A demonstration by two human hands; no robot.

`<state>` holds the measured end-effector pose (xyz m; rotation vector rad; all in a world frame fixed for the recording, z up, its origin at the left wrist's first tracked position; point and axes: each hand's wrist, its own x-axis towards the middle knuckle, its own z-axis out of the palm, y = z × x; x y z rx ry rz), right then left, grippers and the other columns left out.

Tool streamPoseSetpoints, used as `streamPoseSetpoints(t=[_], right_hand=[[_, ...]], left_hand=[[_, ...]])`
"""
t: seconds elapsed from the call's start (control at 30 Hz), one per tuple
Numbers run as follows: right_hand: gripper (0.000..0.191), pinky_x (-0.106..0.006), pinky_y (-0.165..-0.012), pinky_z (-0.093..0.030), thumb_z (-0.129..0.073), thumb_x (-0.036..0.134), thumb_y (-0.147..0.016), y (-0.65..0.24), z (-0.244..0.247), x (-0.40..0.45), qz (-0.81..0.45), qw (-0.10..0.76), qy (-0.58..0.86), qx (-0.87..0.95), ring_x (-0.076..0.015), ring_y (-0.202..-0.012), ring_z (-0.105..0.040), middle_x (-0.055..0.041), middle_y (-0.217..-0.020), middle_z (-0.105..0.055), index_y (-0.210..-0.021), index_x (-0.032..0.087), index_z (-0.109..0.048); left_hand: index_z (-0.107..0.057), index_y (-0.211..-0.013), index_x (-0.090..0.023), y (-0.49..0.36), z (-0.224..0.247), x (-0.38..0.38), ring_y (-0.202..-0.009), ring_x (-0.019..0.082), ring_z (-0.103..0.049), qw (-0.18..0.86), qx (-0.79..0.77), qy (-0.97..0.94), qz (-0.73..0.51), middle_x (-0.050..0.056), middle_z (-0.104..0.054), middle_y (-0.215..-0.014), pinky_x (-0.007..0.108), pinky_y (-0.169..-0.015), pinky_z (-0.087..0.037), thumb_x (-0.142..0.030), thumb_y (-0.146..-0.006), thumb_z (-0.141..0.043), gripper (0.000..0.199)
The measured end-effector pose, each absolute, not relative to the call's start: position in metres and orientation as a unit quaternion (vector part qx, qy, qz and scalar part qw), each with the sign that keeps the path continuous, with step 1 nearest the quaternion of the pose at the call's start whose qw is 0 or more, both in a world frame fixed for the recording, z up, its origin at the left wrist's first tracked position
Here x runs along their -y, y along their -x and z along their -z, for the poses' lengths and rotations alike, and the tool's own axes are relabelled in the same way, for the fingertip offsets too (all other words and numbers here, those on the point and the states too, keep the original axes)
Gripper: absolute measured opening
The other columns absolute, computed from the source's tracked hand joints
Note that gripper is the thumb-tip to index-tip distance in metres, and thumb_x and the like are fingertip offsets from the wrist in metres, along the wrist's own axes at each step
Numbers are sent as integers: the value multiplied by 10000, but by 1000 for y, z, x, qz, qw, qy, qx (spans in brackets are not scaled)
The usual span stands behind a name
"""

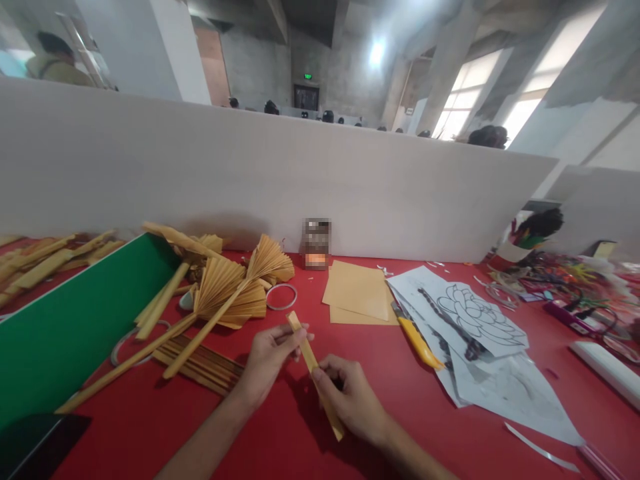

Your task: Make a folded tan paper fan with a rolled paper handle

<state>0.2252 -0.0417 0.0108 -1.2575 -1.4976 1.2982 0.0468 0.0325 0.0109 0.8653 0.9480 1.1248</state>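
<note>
A narrow strip of folded yellow-brown paper (310,359) slants across the space in front of me, above the red table. My left hand (273,353) pinches it near its far end, thumb on top. Lower down, my right hand (350,393) grips the same strip between thumb and fingers. To the left lie pleated paper fans (220,287) on long rolled-paper handles. Beneath those handles is a stack of folded paper strips (200,363). Flat sheets of the same brown paper (357,293) rest beyond my hands.
A yellow utility knife (420,343) lies beside white sheets with a flower drawing (480,320). A green board (85,327) stands at the left. Tape rolls, one a white ring (281,297), sit near the fans. A white partition (250,173) closes off the back.
</note>
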Motion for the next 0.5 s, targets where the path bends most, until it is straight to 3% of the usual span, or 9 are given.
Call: streamPoseSetpoints(t=[0.17,0.4,0.5], right_hand=[[513,-211,-507,-364,-570,672,-973,-225,-11,41,-551,381,471,574,-105,-512,-533,4,-615,-632,-828,181,-598],[518,-217,-501,-349,-574,687,-960,-227,-14,42,-561,383,468,565,-101,-489,-508,12,-599,-629,-829,187,-599],[539,-223,-508,-363,-582,712,-939,-226,-12,43,-556,390,476,559,-109,-491,-524,10,-592,-629,-819,187,-603]], left_hand=[[-828,-775,-106,-43,-13,-38,-562,73,-506,633,-434,-356,-533,134,-794,-818,189,-533,-441,-465,-608,-972,421],[-829,-832,-101,-31,-18,-49,-599,108,-589,642,-421,-302,-566,134,-797,-832,220,-578,-490,-433,-589,-987,441],[-826,-951,-106,-25,-19,-51,-670,150,-664,659,-412,-264,-572,147,-803,-929,237,-597,-531,-557,-640,-933,558]])
